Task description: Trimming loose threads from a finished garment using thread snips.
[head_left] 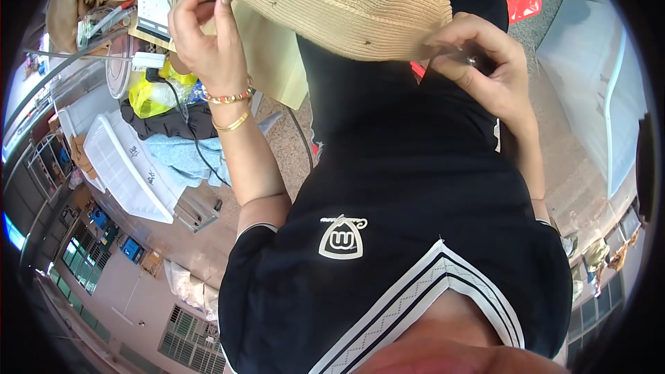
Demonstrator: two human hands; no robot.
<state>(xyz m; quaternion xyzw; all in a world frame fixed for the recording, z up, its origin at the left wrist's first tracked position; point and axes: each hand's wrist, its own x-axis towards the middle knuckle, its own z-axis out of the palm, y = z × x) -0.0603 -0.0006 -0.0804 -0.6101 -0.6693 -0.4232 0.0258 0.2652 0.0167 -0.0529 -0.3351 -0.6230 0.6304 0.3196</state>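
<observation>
— Where is the straw hat (346, 3)?
— Between both hands, at the top of the view. The left hand (204, 34) pinches its brim edge; the right hand (485, 62) is closed on the opposite brim, above the black shirt (415, 235).

There is a single view, a wide fisheye camera worn on the person's head. It looks steeply down along the body, so close that the black shirt (415, 235) with its white striped collar fills the middle and lower part, with chin and neck at the bottom edge. The woven straw hat (346, 0) crosses the top, very near the lens. Both hands rise to that brim. Straight lines bend toward the dark round rim, where floor and cluttered surroundings curve away.
</observation>
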